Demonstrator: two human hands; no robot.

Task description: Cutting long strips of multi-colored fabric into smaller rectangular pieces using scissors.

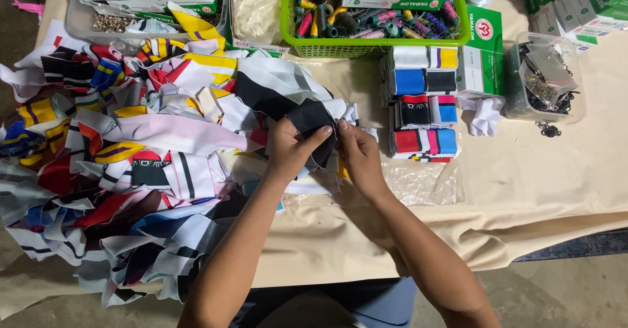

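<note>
Head view: left hand [291, 148] and right hand [358, 155] pinch a black fabric strip [313, 122]; it could slip into the scrap pile [131, 158].

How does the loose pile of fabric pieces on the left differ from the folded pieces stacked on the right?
The loose pile is jumbled, spread wide, overhanging the table edge; the folded stack is neat, compact, in rows. The left hand and right hand hold a black piece beside the loose pile, not the folded stack. Both are multicoloured.
</note>
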